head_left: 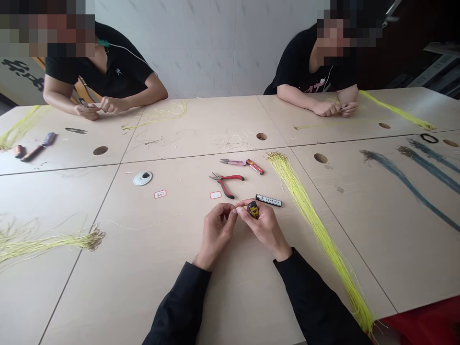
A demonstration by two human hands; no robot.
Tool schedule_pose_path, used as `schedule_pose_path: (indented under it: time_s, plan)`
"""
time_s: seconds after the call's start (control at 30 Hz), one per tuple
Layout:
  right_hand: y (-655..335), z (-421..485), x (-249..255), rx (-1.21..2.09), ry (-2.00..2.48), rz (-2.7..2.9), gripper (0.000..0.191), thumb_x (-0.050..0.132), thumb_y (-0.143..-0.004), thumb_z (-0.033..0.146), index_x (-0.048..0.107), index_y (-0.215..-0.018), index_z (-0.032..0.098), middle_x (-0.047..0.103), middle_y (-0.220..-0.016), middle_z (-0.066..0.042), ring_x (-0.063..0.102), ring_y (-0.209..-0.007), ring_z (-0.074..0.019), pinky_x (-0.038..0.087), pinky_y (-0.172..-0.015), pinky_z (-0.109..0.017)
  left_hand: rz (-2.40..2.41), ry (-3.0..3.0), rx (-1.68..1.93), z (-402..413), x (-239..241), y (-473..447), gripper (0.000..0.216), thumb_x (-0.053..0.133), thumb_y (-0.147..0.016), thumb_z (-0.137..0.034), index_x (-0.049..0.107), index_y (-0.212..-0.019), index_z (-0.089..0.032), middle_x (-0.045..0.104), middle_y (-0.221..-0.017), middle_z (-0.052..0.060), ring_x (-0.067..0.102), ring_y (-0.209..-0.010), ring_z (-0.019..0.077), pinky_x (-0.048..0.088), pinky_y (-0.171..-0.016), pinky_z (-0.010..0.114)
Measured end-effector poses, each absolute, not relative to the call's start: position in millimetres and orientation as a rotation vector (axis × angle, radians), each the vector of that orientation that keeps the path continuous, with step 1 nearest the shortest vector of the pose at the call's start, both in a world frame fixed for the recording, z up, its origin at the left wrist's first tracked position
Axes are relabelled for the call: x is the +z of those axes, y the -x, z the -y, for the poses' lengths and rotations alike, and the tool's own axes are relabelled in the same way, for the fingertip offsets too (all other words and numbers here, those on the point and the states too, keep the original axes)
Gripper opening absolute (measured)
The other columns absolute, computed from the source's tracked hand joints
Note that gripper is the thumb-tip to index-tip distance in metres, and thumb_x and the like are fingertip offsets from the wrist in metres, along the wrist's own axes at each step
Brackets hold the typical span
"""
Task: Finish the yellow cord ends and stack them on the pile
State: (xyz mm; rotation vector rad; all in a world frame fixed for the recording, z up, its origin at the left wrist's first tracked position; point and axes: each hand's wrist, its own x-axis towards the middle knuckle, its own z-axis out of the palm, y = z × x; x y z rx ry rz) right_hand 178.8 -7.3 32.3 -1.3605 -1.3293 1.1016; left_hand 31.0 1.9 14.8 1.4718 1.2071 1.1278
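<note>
We're pinching a small yellow-and-black lighter (253, 209) in our right hand (265, 227), narrow grip, fingers closed around it, over a pale wood-look table (108, 292). Our left hand (215, 235) is hovering just beside it, fingertips bunched narrow; we cannot tell if they're holding a fine thread. A white-and-black lighter (268, 200) is lying just past the right hand. Red-handled steel pliers (226, 183), pink-handled scissors (232, 162) and a red lighter (255, 166) are lying farther ahead. A long bundle of bright yellow cords (316, 230) is lying to our right. Two co-workers (108, 67) (316, 67) are working across the table, their hands over yellow cords.
</note>
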Motion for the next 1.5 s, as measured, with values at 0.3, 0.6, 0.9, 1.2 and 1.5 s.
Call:
schedule_pose_path:
  time_s: [0.3, 0.6, 0.9, 1.2, 1.5]
  plan:
    - [-183, 7, 30, 0.977, 1.393, 1.487, 0.030, 0.057, -0.093, 0.046, 0.063, -0.094, 0.017, 0.060, -0.072, 0.000, 0.052, -0.061, -0.0137, 0.041, -0.058, -0.025, -1.197, -1.435, 1.083, 0, 19, -30, 0.025, 0.057, -0.094, -0.040, 0.065, -0.089, -0.017, 0.060, -0.075, 0.000, 0.045, -0.066, 0.0113, 0.037, -0.061, 0.024]
    - [-179, 7, 27, 1.065, 1.372, 1.407, 0.032, 0.057, -0.093, 0.047, 0.061, -0.093, 0.016, 0.056, -0.071, 0.000, 0.050, -0.062, -0.0138, 0.042, -0.059, -0.026, -1.194, -1.396, 1.074, -1, 18, -31, 0.026, 0.058, -0.093, -0.042, 0.064, -0.088, -0.017, 0.060, -0.077, 0.000, 0.044, -0.065, 0.0116, 0.037, -0.061, 0.024]
    - [-180, 6, 25, 1.138, 1.425, 1.321, 0.028, 0.060, -0.088, 0.045, 0.061, -0.090, 0.017, 0.055, -0.072, 0.000, 0.048, -0.062, -0.0139, 0.043, -0.058, -0.025, -1.192, -1.406, 1.070, -1, 17, -31, 0.027, 0.057, -0.094, -0.042, 0.064, -0.088, -0.017, 0.058, -0.075, 0.000, 0.044, -0.064, 0.0117, 0.036, -0.060, 0.024]
    - [-178, 7, 21, 1.012, 1.511, 1.456, 0.021, 0.056, -0.086, 0.038, 0.059, -0.089, 0.017, 0.057, -0.071, 0.000, 0.049, -0.063, -0.0143, 0.042, -0.061, -0.027, -1.203, -1.541, 1.042, 0, 30, -30, 0.021, 0.052, -0.096, -0.034, 0.059, -0.083, -0.018, 0.055, -0.072, -0.001, 0.043, -0.063, 0.0112, 0.035, -0.059, 0.024]
    - [-172, 6, 20, 1.062, 1.516, 1.384, 0.025, 0.056, -0.088, 0.042, 0.058, -0.084, 0.018, 0.059, -0.071, 0.000, 0.049, -0.061, -0.0138, 0.041, -0.059, -0.026, -1.231, -1.647, 1.068, -1, 22, -31, 0.018, 0.049, -0.097, -0.031, 0.059, -0.087, -0.019, 0.063, -0.081, 0.002, 0.052, -0.068, 0.0129, 0.040, -0.065, 0.026]
